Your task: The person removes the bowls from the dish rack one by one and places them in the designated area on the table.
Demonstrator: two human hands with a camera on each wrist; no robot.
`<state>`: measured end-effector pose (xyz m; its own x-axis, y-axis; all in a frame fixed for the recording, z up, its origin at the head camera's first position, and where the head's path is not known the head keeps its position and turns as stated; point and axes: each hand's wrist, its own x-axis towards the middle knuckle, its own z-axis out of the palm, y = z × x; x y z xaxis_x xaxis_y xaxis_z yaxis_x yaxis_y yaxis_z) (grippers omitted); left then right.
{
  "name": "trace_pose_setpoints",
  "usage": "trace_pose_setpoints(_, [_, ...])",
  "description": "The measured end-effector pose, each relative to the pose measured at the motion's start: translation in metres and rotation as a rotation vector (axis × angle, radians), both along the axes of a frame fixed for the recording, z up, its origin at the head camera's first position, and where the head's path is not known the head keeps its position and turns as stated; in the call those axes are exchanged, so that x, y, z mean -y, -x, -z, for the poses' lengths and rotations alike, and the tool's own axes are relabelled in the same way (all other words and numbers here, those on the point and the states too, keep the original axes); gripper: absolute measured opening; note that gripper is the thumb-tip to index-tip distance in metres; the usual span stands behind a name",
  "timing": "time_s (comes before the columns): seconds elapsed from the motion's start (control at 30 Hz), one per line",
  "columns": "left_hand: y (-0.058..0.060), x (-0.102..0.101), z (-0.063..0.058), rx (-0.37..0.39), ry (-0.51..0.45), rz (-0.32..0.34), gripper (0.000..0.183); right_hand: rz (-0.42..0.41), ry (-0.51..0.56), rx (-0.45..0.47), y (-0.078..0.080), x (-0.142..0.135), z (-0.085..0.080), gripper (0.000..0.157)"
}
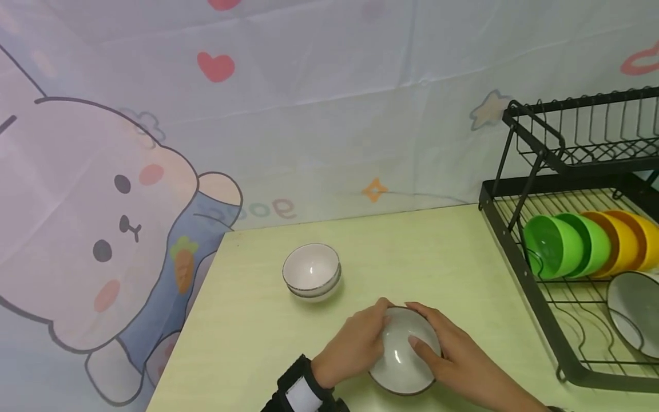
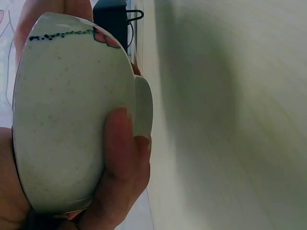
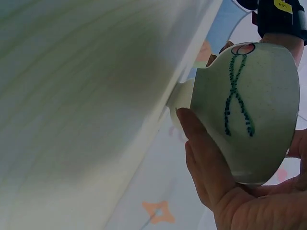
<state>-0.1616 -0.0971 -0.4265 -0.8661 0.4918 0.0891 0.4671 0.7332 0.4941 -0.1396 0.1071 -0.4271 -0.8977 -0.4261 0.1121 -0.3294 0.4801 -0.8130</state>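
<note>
A white ceramic bowl (image 1: pixel 404 363) with a dark rim is held above the table by both hands. My left hand (image 1: pixel 357 343) grips its left side, thumb at the rim. In the left wrist view its fingers (image 2: pixel 118 148) curl under the bowl (image 2: pixel 62 110) near the foot. My right hand (image 1: pixel 450 352) holds the right side, with the thumb over the inside. The right wrist view shows that hand's fingers (image 3: pixel 204 153) along the outside of the bowl (image 3: pixel 261 110), which bears a dark dotted pattern and a red mark.
Nested white bowls (image 1: pixel 311 272) stand on the pale table (image 1: pixel 247 355), behind and left of the hands. At right, a black two-tier dish rack (image 1: pixel 535 320) holds green bowls (image 1: pixel 551 246), yellow bowls (image 1: pixel 635 237) and a tilted white bowl (image 1: pixel 635 312). A printed cloth (image 1: pixel 334 143) hangs behind.
</note>
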Motion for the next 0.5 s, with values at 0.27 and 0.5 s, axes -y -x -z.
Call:
trace_pose_setpoints(0.27, [0.003,0.011,-0.002,0.005,0.011,-0.077,0.016,-0.01,0.006,0.049,0.003,0.002,-0.001,0.051])
trace_pose_setpoints(0.5, [0.003,0.02,0.001,-0.015,0.014,-0.113,0.016,-0.018,0.013,0.101,0.002,0.003,-0.001,0.052])
